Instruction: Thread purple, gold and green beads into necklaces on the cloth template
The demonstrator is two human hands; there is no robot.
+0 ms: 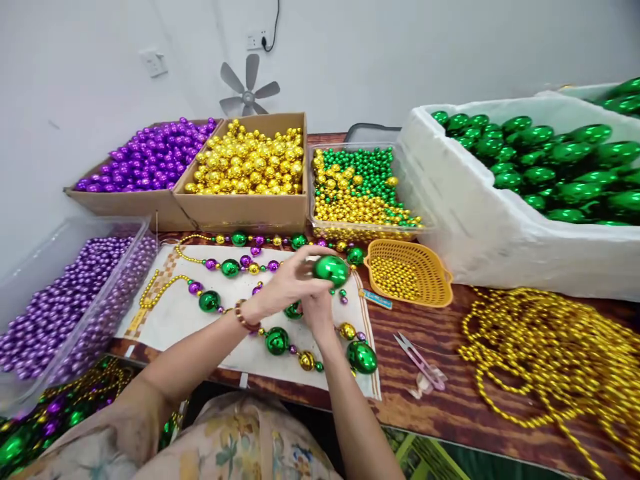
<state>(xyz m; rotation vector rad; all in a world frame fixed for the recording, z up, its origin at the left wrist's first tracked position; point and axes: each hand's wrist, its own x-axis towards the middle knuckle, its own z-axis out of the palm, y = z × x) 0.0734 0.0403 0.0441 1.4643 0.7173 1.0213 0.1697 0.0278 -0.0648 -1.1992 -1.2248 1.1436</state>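
Observation:
Both my hands meet over a white cloth [170, 320] on the wooden table. My left hand [287, 287] is closed, its fingers pinching at a large shiny green bead [331, 270]. My right hand [317, 310] sits just under that bead, fingers curled against it and closed. A long strand of green, gold and purple beads [235, 267] loops across the cloth around my hands, with a big green bead [361, 357] at its near end.
Cardboard boxes of purple beads [150, 157] and gold beads [250, 160] stand behind. A clear tub of small green and gold beads [357, 187], a yellow basket [410, 273], a white box of green beads [540, 167], pink snips [420, 363], gold bead strings [545, 360] and a tub of purple beads [60, 307] surround me.

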